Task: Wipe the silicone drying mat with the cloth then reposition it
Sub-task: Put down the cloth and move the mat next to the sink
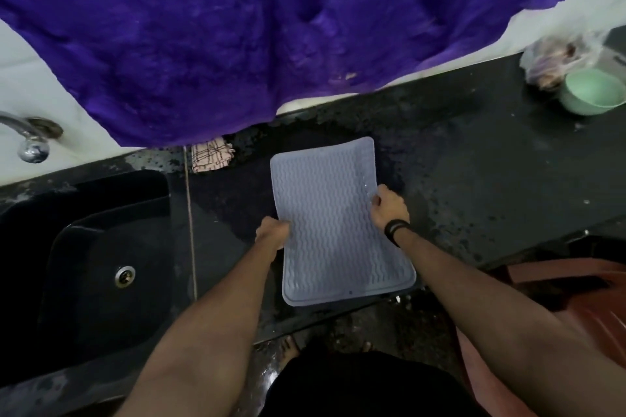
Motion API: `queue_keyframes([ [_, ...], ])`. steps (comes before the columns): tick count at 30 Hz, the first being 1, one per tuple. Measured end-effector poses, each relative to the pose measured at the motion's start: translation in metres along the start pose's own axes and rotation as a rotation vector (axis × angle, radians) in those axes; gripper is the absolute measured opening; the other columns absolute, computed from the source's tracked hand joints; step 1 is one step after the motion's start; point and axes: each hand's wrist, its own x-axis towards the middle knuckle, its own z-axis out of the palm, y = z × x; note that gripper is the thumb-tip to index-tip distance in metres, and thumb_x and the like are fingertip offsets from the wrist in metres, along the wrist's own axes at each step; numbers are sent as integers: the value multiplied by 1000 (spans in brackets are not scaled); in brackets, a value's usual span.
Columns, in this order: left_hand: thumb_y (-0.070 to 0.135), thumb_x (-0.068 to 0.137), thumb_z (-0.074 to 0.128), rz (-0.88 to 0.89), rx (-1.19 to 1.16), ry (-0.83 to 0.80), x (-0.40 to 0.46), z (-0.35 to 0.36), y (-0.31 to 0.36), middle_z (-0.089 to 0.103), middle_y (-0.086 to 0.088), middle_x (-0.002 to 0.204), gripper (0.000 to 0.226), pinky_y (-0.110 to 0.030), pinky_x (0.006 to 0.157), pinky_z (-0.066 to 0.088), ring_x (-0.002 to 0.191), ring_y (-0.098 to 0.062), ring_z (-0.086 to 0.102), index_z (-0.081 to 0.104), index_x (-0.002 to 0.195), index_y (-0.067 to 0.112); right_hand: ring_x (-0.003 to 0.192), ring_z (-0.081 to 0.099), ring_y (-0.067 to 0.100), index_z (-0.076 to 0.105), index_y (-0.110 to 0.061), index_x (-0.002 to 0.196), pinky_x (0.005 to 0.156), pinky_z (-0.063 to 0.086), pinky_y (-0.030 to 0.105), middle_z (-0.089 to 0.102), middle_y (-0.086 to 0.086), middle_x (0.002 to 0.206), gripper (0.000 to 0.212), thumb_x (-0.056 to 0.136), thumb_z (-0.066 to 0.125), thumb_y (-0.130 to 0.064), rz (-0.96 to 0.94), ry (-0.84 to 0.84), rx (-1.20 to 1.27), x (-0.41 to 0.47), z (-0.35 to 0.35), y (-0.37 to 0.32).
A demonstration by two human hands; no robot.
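1. The silicone drying mat (pixel 338 223) lies on the wet black table (pixel 474 179), its long axis running away from us, near end at the table's front edge.
2. Our left hand (pixel 271 234) pinches the left long edge; our right hand (pixel 389 206) pinches the right edge slightly farther up, fingers closed on the rim.
3. Both forearms reach forward, roughly symmetric.
4. The checked cloth (pixel 211 156) sits beyond, left of the mat, apart from both hands, so we judge repositioning is underway.

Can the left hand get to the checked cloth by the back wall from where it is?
Probably yes, once it lets go: the left hand grips the mat, and bare counter lies between it and the checked cloth.
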Motion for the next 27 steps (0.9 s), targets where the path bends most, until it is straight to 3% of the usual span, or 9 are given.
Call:
queue_keyframes([
  [3, 23, 103, 48, 93, 94, 101, -13, 9, -2, 61, -16, 123, 30, -37, 76, 59, 100, -27, 62, 55, 126, 6, 88, 59, 31, 50, -7, 121, 70, 49, 35, 60, 19, 103, 26, 100, 36, -15, -176, 55, 62, -1, -2, 4],
  [6, 15, 102, 43, 295, 203, 275, -28, 7, -3, 64, -19, 108, 22, -39, 79, 51, 99, -36, 63, 59, 114, 6, 92, 62, 28, 46, -17, 138, 83, 53, 35, 64, 13, 109, 39, 101, 35, -22, -332, 63, 182, -1, -7, -2],
  [9, 14, 102, 40, 381, 125, 374, -41, -12, -2, 64, -14, 94, 24, -36, 78, 48, 90, -33, 62, 61, 113, 10, 100, 61, 28, 49, -20, 137, 89, 42, 25, 64, 12, 118, 40, 101, 34, -11, -364, 138, 308, 4, -8, -22],
  [13, 19, 101, 44, 341, 46, 527, -55, -58, -18, 63, -8, 93, 26, -28, 79, 38, 92, -25, 58, 64, 115, 13, 106, 60, 25, 50, -26, 136, 92, 37, 22, 64, 11, 123, 42, 100, 38, -9, -347, 103, 422, -1, 2, -59],
  [16, 22, 102, 46, 279, 74, 560, -58, -90, -41, 68, -17, 107, 28, -32, 84, 41, 104, -32, 62, 64, 122, 11, 101, 59, 19, 49, -27, 135, 88, 41, 23, 64, 8, 120, 38, 102, 36, -14, -335, 10, 451, -13, 20, -81],
  [21, 25, 104, 51, 85, 104, 503, -49, -117, -81, 63, -24, 125, 33, -41, 99, 45, 121, -42, 57, 63, 128, 6, 108, 61, 31, 57, -14, 125, 92, 51, 36, 63, 14, 121, 29, 98, 46, -14, -126, -284, 275, -28, 61, -100],
  [24, 27, 104, 51, 26, 106, 453, -39, -125, -94, 60, -24, 131, 36, -42, 101, 46, 123, -42, 55, 62, 131, 7, 103, 62, 31, 57, -12, 122, 88, 55, 41, 62, 14, 121, 27, 96, 49, -15, -38, -292, 229, -33, 69, -103],
  [27, 29, 104, 48, -27, 114, 382, -35, -131, -105, 58, -22, 135, 39, -41, 100, 47, 126, -41, 53, 60, 135, 8, 113, 56, 34, 45, -6, 130, 89, 53, 45, 52, 16, 130, 43, 98, 48, -34, 14, -297, 67, -44, 76, -106],
])
